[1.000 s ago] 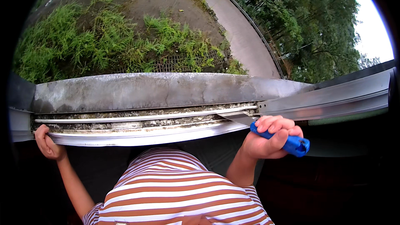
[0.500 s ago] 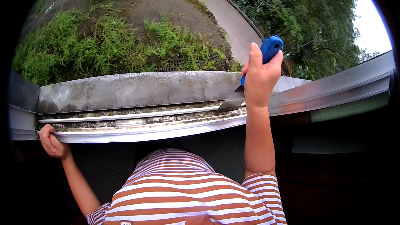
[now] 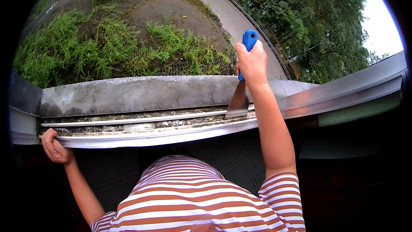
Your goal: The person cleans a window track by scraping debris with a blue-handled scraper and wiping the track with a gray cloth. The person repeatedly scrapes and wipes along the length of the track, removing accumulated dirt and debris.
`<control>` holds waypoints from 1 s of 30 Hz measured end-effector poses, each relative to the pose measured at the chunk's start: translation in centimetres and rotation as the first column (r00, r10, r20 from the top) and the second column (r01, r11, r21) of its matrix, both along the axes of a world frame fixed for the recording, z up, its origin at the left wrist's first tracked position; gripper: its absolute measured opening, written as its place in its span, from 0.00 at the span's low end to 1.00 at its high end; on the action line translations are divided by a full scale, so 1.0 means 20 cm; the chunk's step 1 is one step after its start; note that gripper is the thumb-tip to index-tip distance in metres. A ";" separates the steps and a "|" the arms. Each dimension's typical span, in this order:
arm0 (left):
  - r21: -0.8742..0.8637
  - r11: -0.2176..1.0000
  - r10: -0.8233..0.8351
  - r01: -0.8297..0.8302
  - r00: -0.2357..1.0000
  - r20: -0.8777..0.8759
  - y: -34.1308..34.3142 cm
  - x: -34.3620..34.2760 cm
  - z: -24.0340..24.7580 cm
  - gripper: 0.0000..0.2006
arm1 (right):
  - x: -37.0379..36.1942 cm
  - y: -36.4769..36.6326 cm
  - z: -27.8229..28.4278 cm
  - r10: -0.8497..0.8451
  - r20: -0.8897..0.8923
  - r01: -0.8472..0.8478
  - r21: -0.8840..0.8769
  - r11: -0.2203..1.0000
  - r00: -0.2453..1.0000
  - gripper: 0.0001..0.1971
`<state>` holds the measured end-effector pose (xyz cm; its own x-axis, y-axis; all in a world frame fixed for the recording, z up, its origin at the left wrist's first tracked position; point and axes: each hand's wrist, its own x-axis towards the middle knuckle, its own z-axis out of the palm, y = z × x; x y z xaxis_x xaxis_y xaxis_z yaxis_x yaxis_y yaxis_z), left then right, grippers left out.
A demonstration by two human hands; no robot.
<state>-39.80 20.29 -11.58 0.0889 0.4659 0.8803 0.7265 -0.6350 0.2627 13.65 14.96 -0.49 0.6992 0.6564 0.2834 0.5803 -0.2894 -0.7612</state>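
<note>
My right hand [image 3: 252, 63] is closed round the blue handle of a scraper [image 3: 238, 99]. Its wide metal blade points down, with the lower edge in the dirty track of a white window frame [image 3: 150, 138]. The handle's holed end sticks up above my fist. Dark grime and pale crusts fill the track [image 3: 141, 126] to the left of the blade. At the left end, my left hand [image 3: 57, 148] has its fingers curled over the frame's near edge. Whether anything small sits under those fingers is hidden.
Beyond the track runs a grey concrete ledge [image 3: 141, 94]. Outside lie a weedy slope [image 3: 98, 47], a paved path [image 3: 227, 6] and leafy trees [image 3: 304, 25]. A metal sliding sash [image 3: 343, 88] stands at the right. Dark floor shows below the frame.
My right hand has shifted left and a little up, and the scraper has swung more upright. Its blade edge stays in the track. My left hand holds nearly the same place.
</note>
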 end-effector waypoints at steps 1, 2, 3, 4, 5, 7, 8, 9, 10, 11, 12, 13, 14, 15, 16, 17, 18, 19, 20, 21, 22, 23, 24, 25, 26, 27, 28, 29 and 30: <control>-0.004 1.000 0.003 -0.003 1.000 0.000 0.00 -0.01 0.00 0.08 | -0.02 0.00 0.02 0.011 -0.063 -0.012 -0.025 1.000 0.998 0.14; -0.006 1.000 0.002 -0.002 1.000 0.002 0.00 -0.01 0.00 0.08 | -0.03 0.01 0.04 0.011 -0.074 -0.015 -0.043 0.999 0.997 0.14; -0.008 1.000 0.002 -0.002 1.000 0.003 -0.01 -0.01 0.00 0.08 | -0.04 0.02 0.05 0.012 -0.085 -0.017 -0.061 0.998 0.996 0.14; -0.013 1.000 -0.002 0.002 1.000 0.006 -0.01 -0.01 0.00 0.08 | -0.04 0.02 0.06 0.009 -0.094 -0.016 -0.082 0.996 0.995 0.14; -0.011 1.000 -0.008 0.008 1.000 0.007 -0.01 0.00 0.00 0.08 | -0.04 0.02 0.06 -0.008 -0.080 0.000 -0.097 0.995 0.997 0.14; -0.004 1.000 -0.019 0.019 1.000 0.009 0.00 0.00 0.01 0.08 | -0.03 0.02 0.06 -0.040 -0.052 0.033 -0.126 0.991 0.998 0.14; -0.004 1.000 -0.017 0.017 1.000 0.010 0.00 0.00 0.01 0.08 | -0.03 0.02 0.05 -0.040 -0.031 0.035 -0.133 0.990 0.999 0.15; -0.003 1.000 -0.015 0.015 1.000 0.012 0.00 0.00 0.01 0.08 | -0.03 0.02 0.05 -0.039 -0.010 0.037 -0.140 0.989 0.999 0.16; -0.003 1.000 -0.012 0.012 1.000 0.015 0.00 0.00 0.00 0.08 | -0.03 0.03 0.05 -0.038 0.013 0.040 -0.148 0.988 0.999 0.17; -0.005 1.000 -0.009 0.009 1.000 0.009 0.00 0.00 0.00 0.08 | -0.04 0.03 0.06 -0.036 0.007 0.036 -0.153 0.988 0.999 0.17; -0.006 1.000 -0.005 0.005 1.000 0.003 0.00 0.00 0.00 0.08 | -0.04 0.03 0.06 -0.033 0.000 0.032 -0.157 0.987 0.999 0.17; -0.009 1.000 0.001 -0.001 1.000 0.000 -0.01 -0.01 0.00 0.08 | -0.05 0.04 0.07 -0.029 -0.003 0.028 -0.162 0.986 1.000 0.16; -0.009 1.000 0.004 -0.004 1.000 -0.003 -0.01 0.00 0.01 0.08 | -0.06 0.04 0.07 -0.023 -0.010 0.022 -0.155 0.988 1.000 0.16; -0.009 1.000 0.008 -0.008 1.000 -0.005 -0.01 0.02 0.02 0.08 | -0.05 0.04 0.07 -0.017 -0.016 0.015 -0.148 0.989 1.000 0.16; -0.009 1.000 0.010 -0.010 1.000 -0.010 -0.01 0.03 0.03 0.08 | -0.05 0.05 0.07 -0.012 -0.025 0.009 -0.140 0.990 1.000 0.15; -0.010 1.000 0.012 -0.012 1.000 -0.021 -0.01 0.03 0.03 0.08 | -0.04 0.05 0.07 -0.018 -0.043 0.012 -0.134 0.991 0.999 0.15; -0.016 1.000 0.009 -0.010 1.000 -0.024 -0.01 0.02 0.03 0.08 | -0.02 0.06 0.07 -0.024 -0.061 0.016 -0.128 0.992 0.998 0.14; -0.025 1.000 0.007 -0.007 1.000 -0.028 -0.02 0.01 0.02 0.08 | -0.01 0.07 0.08 -0.030 -0.080 0.020 -0.124 0.992 0.996 0.13; -0.033 0.999 0.004 -0.005 1.000 -0.031 -0.02 0.00 0.01 0.08 | 0.00 0.08 0.09 -0.029 -0.100 0.017 -0.118 0.993 0.995 0.12; -0.031 1.000 -0.001 0.000 1.000 -0.026 -0.02 0.00 0.01 0.08 | 0.02 0.10 0.12 -0.030 -0.132 0.015 -0.109 0.994 0.991 0.11; -0.030 1.000 -0.011 0.010 1.000 -0.020 -0.02 0.02 0.02 0.08 | 0.04 0.12 0.15 -0.036 -0.164 0.019 -0.101 0.995 0.986 0.10; -0.030 0.999 -0.014 0.014 1.000 -0.017 -0.02 0.03 0.03 0.08 | 0.04 0.16 0.19 -0.008 -0.198 -0.007 -0.072 0.997 0.980 0.09; -0.029 1.000 -0.005 0.005 1.000 -0.023 -0.02 0.02 0.03 0.08 | 0.03 0.20 0.26 0.050 -0.266 -0.055 -0.012 0.998 0.963 0.09; -0.027 1.000 0.003 -0.004 1.000 -0.029 -0.03 0.02 0.04 0.08 | 0.04 0.24 0.33 0.114 -0.344 -0.096 0.070 0.993 0.932 0.09; -0.025 1.000 0.013 -0.014 0.999 -0.034 -0.04 0.02 0.04 0.08 | 0.03 0.30 0.42 0.138 -0.372 -0.078 0.173 0.982 0.918 0.09; -0.034 0.999 0.018 -0.019 0.999 -0.035 -0.04 0.02 0.04 0.08 | 0.05 0.36 0.51 0.235 -0.430 -0.031 0.430 0.902 0.872 0.11; -0.040 0.999 0.008 -0.009 0.999 -0.032 -0.03 0.03 0.04 0.08 | 0.14 0.40 0.56 0.331 -0.367 0.033 0.712 0.702 0.869 0.12; -0.050 0.999 0.002 -0.004 0.999 -0.039 -0.03 0.03 0.05 0.08 | 0.13 0.46 0.55 0.096 -0.157 0.063 0.775 0.629 0.983 0.13; -0.055 0.999 -0.006 0.004 0.999 -0.038 -0.04 0.04 0.03 0.08 | 0.12 0.50 0.55 -0.172 0.047 0.056 0.834 0.550 0.984 0.13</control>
<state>-39.02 19.45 -10.95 0.1248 0.5125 0.8495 0.7336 -0.6241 0.2688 16.14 25.01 10.43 0.6768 0.0090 0.7361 0.6835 0.3638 -0.6328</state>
